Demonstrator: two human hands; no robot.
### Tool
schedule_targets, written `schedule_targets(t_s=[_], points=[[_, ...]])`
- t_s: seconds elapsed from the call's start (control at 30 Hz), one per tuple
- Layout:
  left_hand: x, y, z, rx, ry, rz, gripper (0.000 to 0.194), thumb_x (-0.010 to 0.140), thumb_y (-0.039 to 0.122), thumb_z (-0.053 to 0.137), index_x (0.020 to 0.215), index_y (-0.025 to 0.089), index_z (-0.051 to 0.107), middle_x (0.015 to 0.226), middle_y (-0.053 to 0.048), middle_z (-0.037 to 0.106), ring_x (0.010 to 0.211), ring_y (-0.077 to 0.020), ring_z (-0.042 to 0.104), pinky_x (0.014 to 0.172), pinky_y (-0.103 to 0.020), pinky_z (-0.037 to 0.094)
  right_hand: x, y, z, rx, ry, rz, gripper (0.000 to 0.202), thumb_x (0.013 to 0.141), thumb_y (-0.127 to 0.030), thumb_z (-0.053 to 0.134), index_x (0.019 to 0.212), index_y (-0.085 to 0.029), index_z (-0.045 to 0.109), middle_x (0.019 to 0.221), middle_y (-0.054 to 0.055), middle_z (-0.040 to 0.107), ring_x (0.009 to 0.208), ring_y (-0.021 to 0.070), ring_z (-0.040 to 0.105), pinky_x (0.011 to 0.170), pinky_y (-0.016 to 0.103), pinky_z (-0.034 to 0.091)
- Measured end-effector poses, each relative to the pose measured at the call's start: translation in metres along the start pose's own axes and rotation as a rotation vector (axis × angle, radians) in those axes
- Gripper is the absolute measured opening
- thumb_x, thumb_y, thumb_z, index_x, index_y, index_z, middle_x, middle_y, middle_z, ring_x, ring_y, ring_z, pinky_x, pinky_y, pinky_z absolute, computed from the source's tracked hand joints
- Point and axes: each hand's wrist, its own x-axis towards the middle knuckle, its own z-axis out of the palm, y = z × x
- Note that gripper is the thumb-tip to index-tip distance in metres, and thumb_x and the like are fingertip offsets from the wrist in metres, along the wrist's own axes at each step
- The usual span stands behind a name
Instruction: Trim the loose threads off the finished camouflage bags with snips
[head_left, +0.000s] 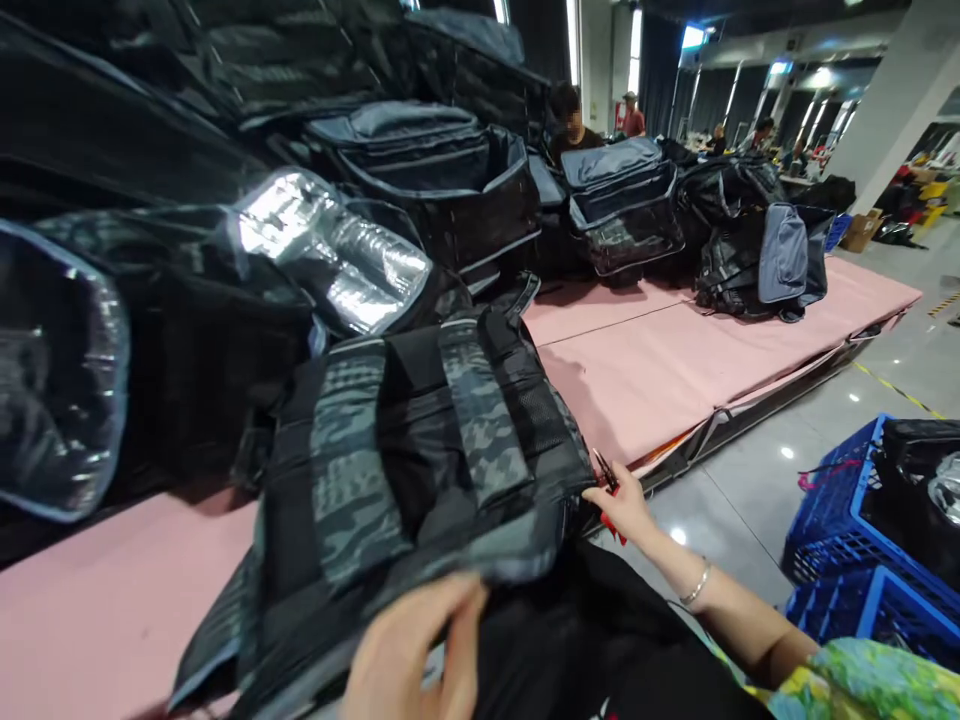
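A black backpack (420, 440) with grey camouflage straps lies strap side up on the pink-covered table, right in front of me. At its near edge, my left hand (420, 640) is curled, with thumb and forefinger pinched at the grey hem; motion blurs it somewhat. My right hand (622, 505) is at the bag's right corner, closed around small red-handled scissors (609, 480) whose dark blades point up and away. The fingertips of this hand also touch the bag's edge. Black cloth (585, 640) hangs below the near edge.
Black bags with grey trim (450, 200) are piled along the back and left, one showing a silver lining (337, 250). More bags (765, 240) stand farther down the pink table (637, 350). Blue crates (832, 510) sit on the floor at right. A person (574, 125) stands behind the table.
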Motion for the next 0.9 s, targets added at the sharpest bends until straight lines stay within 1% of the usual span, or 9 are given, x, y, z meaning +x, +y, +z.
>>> schedule_targets(t_s=[0.1, 0.23, 0.4, 0.53, 0.63, 0.73, 0.77, 0.83, 0.9], points=[[0.048, -0.031, 0.005, 0.209, -0.163, 0.162, 0.043, 0.085, 0.028, 0.047, 0.127, 0.018, 0.049, 0.129, -0.013, 0.054, 0.118, -0.0259, 0.05, 0.099, -0.042, 0.039, -0.007, -0.01, -0.006, 0.014, 0.026, -0.046, 0.022, 0.069, -0.029, 0.068, 0.086, -0.016, 0.06, 0.08, 0.001, 0.06, 0.068, 0.0136, 0.052, 0.064, 0.025, 0.044], [0.07, -0.067, 0.016, 0.25, -0.267, 0.079, 0.046, 0.089, 0.031, 0.037, 0.132, 0.019, 0.043, 0.137, -0.012, 0.046, 0.124, -0.0251, 0.045, 0.102, -0.043, 0.038, -0.017, -0.032, -0.007, -0.039, 0.0, -0.327, 0.021, 0.074, -0.031, 0.068, 0.09, -0.018, 0.064, 0.088, 0.004, 0.06, 0.08, 0.0161, 0.058, 0.072, 0.028, 0.048], [0.065, -0.068, 0.01, 0.185, -0.239, -0.033, 0.043, 0.089, 0.031, 0.036, 0.129, 0.022, 0.047, 0.135, -0.007, 0.049, 0.124, -0.0215, 0.045, 0.105, -0.039, 0.035, -0.017, -0.053, 0.009, -0.135, -0.093, -0.46, 0.026, 0.076, -0.03, 0.067, 0.1, -0.02, 0.064, 0.096, 0.006, 0.06, 0.086, 0.0165, 0.06, 0.078, 0.028, 0.05], [0.063, -0.071, -0.019, 0.261, -0.011, -0.142, 0.046, 0.081, 0.037, 0.048, 0.123, 0.019, 0.054, 0.132, -0.009, 0.052, 0.122, -0.0266, 0.046, 0.106, -0.044, 0.031, -0.009, -0.057, 0.014, -0.147, -0.082, -0.395, 0.013, 0.079, -0.025, 0.062, 0.091, -0.019, 0.066, 0.09, 0.006, 0.063, 0.082, 0.0163, 0.061, 0.076, 0.028, 0.05], [0.054, -0.08, -0.043, 0.164, 0.248, -0.452, 0.052, 0.065, 0.042, 0.067, 0.11, 0.018, 0.063, 0.117, -0.009, 0.062, 0.112, -0.0294, 0.052, 0.103, -0.049, 0.032, -0.002, -0.057, 0.012, -0.059, -0.101, -0.348, 0.01, 0.081, -0.023, 0.057, 0.08, -0.018, 0.065, 0.082, 0.005, 0.063, 0.078, 0.0161, 0.06, 0.071, 0.027, 0.049], [0.034, -0.085, -0.06, -0.3, 0.466, -0.739, 0.045, 0.052, 0.042, 0.078, 0.089, 0.019, 0.068, 0.081, -0.002, 0.067, 0.082, -0.0194, 0.059, 0.087, -0.039, 0.046, 0.003, -0.055, 0.006, 0.018, -0.166, -0.293, 0.012, 0.079, -0.027, 0.058, 0.075, -0.017, 0.064, 0.08, 0.005, 0.062, 0.077, 0.0167, 0.06, 0.07, 0.028, 0.049], [0.025, -0.085, -0.065, -0.459, 0.476, -0.769, 0.041, 0.051, 0.047, 0.077, 0.079, 0.019, 0.068, 0.067, 0.0, 0.063, 0.07, -0.0163, 0.057, 0.077, -0.034, 0.049, 0.003, -0.053, 0.003, 0.061, -0.21, -0.249, 0.014, 0.079, -0.029, 0.058, 0.074, -0.017, 0.064, 0.078, 0.005, 0.062, 0.075, 0.0165, 0.06, 0.069, 0.028, 0.048], [0.005, -0.082, -0.073, -0.677, 0.381, -0.803, 0.049, 0.049, 0.064, 0.071, 0.061, 0.018, 0.064, 0.048, 0.001, 0.051, 0.053, -0.0133, 0.05, 0.056, -0.029, 0.047, 0.004, -0.049, -0.003, 0.145, -0.307, -0.133, 0.02, 0.08, -0.035, 0.058, 0.076, -0.017, 0.065, 0.072, 0.003, 0.062, 0.068, 0.0155, 0.06, 0.067, 0.028, 0.049], [-0.015, -0.076, -0.076, -0.702, 0.301, -0.902, 0.06, 0.044, 0.076, 0.064, 0.052, 0.016, 0.061, 0.042, -0.001, 0.048, 0.046, -0.0137, 0.046, 0.045, -0.028, 0.042, 0.004, -0.044, -0.011, 0.169, -0.347, -0.043, 0.026, 0.081, -0.04, 0.057, 0.079, -0.016, 0.065, 0.069, 0.003, 0.063, 0.064, 0.0151, 0.059, 0.066, 0.028, 0.048]])
